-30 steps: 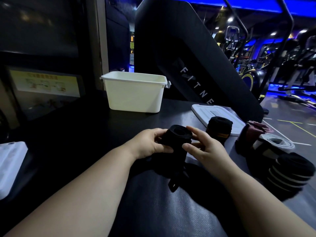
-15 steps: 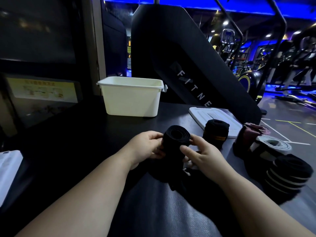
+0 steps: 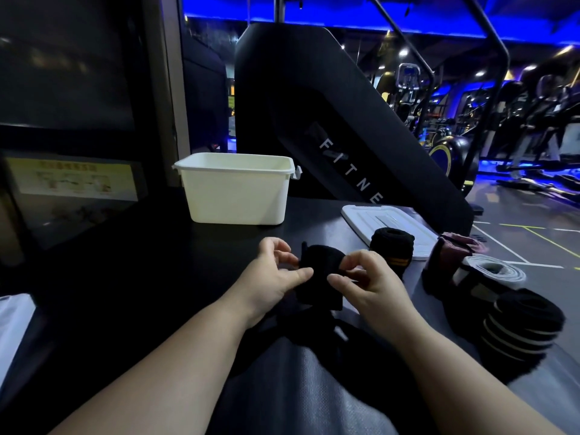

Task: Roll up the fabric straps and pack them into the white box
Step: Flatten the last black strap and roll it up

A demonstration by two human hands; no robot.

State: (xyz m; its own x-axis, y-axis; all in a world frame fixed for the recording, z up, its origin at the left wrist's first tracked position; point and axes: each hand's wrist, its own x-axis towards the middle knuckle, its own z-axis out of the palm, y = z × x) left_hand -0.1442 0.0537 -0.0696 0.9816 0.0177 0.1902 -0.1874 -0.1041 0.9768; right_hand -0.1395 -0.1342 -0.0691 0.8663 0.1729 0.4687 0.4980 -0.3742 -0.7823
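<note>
Both hands pinch a half-rolled black strap at the middle of the worktop (image 3: 150, 277).

The left hand (image 3: 270, 277) and right hand (image 3: 370, 287), fingers curled, grip opposite sides of the black strap (image 3: 320, 265). Its roll seems to stand on end, though it is too dark to be sure, and its loose tail trails toward 6 o'clock. The white box (image 3: 238, 196) sits open at 11 o'clock, well apart, and its lid (image 3: 367, 218) lies at 1 o'clock. An orange-striped roll (image 3: 392, 246) stands just beside the right hand. Three more rolls (image 3: 527, 321) crowd 3 to 4 o'clock.

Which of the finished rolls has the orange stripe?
The black roll just beyond the right hand, in front of the white lid; the others are maroon, white, or cream-striped.
</note>
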